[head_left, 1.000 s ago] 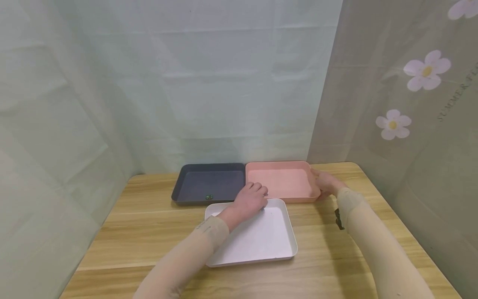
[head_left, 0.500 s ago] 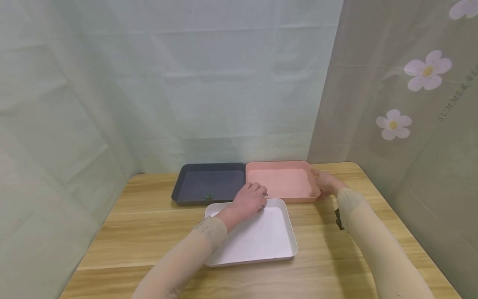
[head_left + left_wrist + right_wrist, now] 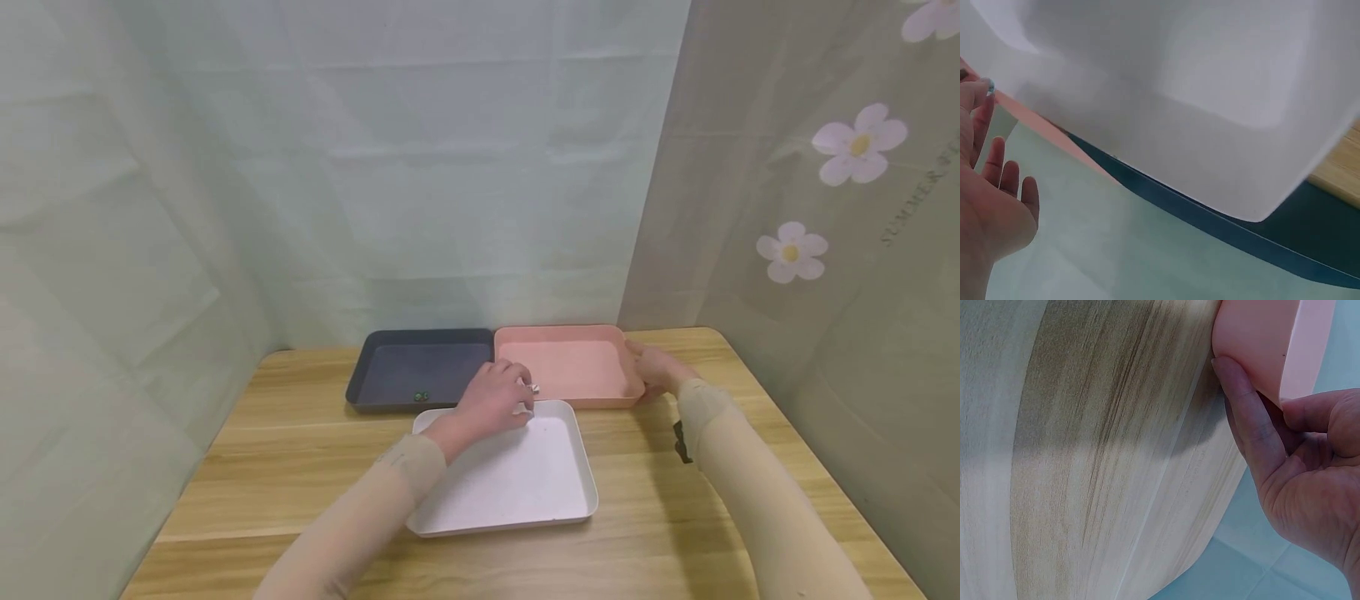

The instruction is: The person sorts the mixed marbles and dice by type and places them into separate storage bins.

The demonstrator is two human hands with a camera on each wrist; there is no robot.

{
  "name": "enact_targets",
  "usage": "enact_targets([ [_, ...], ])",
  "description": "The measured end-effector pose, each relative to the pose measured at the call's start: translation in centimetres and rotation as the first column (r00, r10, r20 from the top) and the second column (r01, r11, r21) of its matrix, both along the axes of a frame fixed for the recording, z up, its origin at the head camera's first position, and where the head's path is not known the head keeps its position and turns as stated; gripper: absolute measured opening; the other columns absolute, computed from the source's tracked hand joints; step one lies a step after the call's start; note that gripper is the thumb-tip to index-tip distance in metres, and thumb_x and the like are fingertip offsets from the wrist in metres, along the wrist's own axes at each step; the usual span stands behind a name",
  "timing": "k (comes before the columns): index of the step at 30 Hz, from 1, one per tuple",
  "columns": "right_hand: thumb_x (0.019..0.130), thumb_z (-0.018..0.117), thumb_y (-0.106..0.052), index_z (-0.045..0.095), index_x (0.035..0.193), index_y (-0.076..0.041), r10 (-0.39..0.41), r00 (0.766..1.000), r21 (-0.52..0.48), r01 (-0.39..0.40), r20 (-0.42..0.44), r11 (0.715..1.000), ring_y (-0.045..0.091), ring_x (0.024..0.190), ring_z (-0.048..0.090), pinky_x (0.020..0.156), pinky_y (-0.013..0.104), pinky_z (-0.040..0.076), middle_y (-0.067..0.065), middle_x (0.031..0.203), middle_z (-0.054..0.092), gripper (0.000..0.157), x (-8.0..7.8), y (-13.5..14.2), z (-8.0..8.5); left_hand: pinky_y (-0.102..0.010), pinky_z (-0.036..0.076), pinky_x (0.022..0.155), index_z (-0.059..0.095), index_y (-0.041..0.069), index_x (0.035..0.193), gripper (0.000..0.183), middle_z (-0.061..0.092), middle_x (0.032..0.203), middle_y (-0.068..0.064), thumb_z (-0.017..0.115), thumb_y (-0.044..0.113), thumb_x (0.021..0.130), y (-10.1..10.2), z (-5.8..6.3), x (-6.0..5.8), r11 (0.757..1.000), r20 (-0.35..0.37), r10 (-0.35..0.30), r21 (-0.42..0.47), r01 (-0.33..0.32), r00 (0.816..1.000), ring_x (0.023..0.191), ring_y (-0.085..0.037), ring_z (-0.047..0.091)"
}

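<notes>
My left hand (image 3: 491,402) reaches over the far edge of the white tray (image 3: 517,492), its thumb and index finger apart. Right by its fingertips, inside the front of the pink tray (image 3: 570,402), is a small white piece with dark marks (image 3: 533,388). The left wrist view has the left hand (image 3: 991,206) at its left edge, the other fingers loosely bent and the fingertips partly cut off. At the pink tray's right end, my right hand (image 3: 652,368) grips the wall; in the right wrist view, the thumb is at the rim and a finger lies along the outside.
Left of the pink tray stands a dark grey tray (image 3: 420,332), holding small green pieces (image 3: 422,397) near its front wall. All three trays sit on a wood-grain table (image 3: 300,467). Fabric curtains (image 3: 450,167) hang behind and at both sides.
My left hand's thumb and fingers have spread apart and the hand has shifted slightly left, showing more of the small white piece. My right hand stays on the pink tray.
</notes>
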State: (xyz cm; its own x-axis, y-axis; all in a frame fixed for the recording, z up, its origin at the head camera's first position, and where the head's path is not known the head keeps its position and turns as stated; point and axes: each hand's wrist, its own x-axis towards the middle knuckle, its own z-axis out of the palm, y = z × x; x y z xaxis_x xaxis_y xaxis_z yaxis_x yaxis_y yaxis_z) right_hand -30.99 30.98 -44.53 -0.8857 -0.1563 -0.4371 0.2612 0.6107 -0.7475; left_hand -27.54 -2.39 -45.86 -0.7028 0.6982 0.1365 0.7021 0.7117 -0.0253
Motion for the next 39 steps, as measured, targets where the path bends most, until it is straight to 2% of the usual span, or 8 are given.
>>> enact_targets([
  [7,0.101,0.037,0.006,0.001,0.163,-0.004,0.004,1.000,-0.010,-0.004,0.003,1.000,0.040,0.114,0.055,0.081,0.046,0.059,0.037,0.155,0.017,0.072,0.1,-0.1,0.1,-0.043,0.039,0.102,0.079,0.036,0.097,0.009,0.055,0.125,0.007,0.072,0.038,0.093,-0.8,0.9,-0.2,0.997,0.012,0.021,0.071,-0.022,1.000,0.121,-0.021,0.045],
  [12,0.101,0.037,0.006,0.001,0.162,-0.004,0.007,1.000,0.002,-0.007,-0.003,1.000,0.039,0.107,0.057,0.081,0.046,0.059,0.038,0.151,0.019,0.072,0.3,-0.1,0.2,-0.044,0.039,0.102,0.080,0.034,0.098,0.009,0.056,0.125,0.006,0.073,0.038,0.092,-1.4,1.9,-0.3,0.994,0.011,0.026,0.107,-0.027,1.000,0.118,-0.022,0.047],
  [19,0.099,0.037,0.008,0.001,0.163,-0.004,0.000,1.000,0.016,0.000,0.002,1.000,0.041,0.113,0.054,0.082,0.045,0.059,0.037,0.153,0.018,0.074,0.5,-0.4,0.4,-0.046,0.036,0.106,0.079,0.031,0.097,0.008,0.054,0.124,0.005,0.074,0.035,0.092,-2.4,3.3,-0.5,0.986,0.043,0.062,0.155,-0.068,0.997,0.122,-0.025,0.045],
  [25,0.098,0.036,0.008,0.000,0.163,-0.004,0.002,1.000,0.022,-0.003,0.004,1.000,0.038,0.102,0.059,0.083,0.046,0.059,0.038,0.155,0.016,0.075,0.7,-0.4,0.8,-0.046,0.037,0.105,0.077,0.033,0.095,0.008,0.054,0.128,0.005,0.072,0.039,0.092,-3.4,4.2,-0.8,0.984,0.020,0.094,0.153,-0.096,0.995,0.125,-0.025,0.044],
  [33,0.102,0.038,0.004,0.001,0.163,-0.005,0.005,1.000,0.031,-0.005,-0.001,1.000,0.042,0.116,0.053,0.082,0.046,0.059,0.037,0.157,0.017,0.072,0.7,-0.5,0.6,-0.049,0.038,0.104,0.077,0.032,0.093,0.005,0.057,0.129,0.002,0.074,0.035,0.091,-4.9,4.8,-1.3,0.979,-0.025,0.103,0.180,-0.097,0.994,0.123,-0.026,0.048],
  [39,0.101,0.038,0.005,0.000,0.162,-0.003,0.013,1.000,0.025,-0.013,-0.009,1.000,0.043,0.116,0.052,0.083,0.047,0.059,0.038,0.156,0.017,0.072,0.6,-0.5,0.4,-0.051,0.037,0.108,0.078,0.030,0.095,0.006,0.059,0.131,0.000,0.076,0.035,0.091,-6.1,5.2,-1.6,0.971,-0.039,0.134,0.202,-0.124,0.990,0.126,-0.028,0.048],
])
